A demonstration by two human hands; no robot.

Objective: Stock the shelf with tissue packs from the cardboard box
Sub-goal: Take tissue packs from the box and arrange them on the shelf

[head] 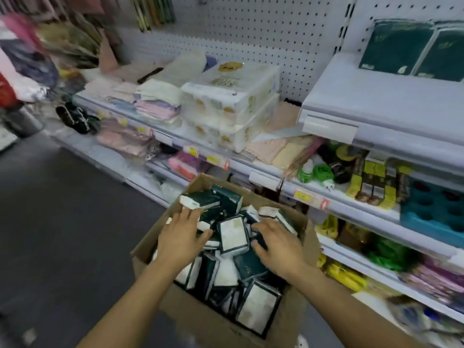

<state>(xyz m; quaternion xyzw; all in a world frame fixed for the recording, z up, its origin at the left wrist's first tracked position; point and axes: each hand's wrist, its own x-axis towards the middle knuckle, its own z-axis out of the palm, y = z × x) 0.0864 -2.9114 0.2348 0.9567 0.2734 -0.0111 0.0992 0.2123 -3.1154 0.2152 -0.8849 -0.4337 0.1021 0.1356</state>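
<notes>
1. Cardboard box [160, 243] stands open on the dark floor [62, 234], against the front of the shelving. Its far flap leans toward the lower shelf edges; the left rim borders bare floor.
2. Box is heaped with tissue packs [232, 236], dark green with white faces, lying at all angles. Too jumbled and blurred for a firm count; well over a dozen show. Several at the far end stick up above the rim.
3. Left hand [182, 237] lies palm-down on the packs near the box's left rim, fingers spread and straight, tips touching a raised pack at the far end. It grips nothing.
4. Right hand [275, 243] lies palm-down on the packs toward the right rim, fingers slightly bent over the heap, thumb beside a white-faced pack. Whether it grips one, cannot tell.
5. One white-faced pack sits between the two hands.
6. Upper right shelf [376, 96]: two large green packages [411, 46] at the back, bare white surface in front of them up to the front lip.
7. Middle shelf, left of that: two bundles of white paper rolls [229, 99], stacked one on the other, folded cloths on either side.
8. Shelves below on the right are crowded with mixed goods, blurred.
</notes>
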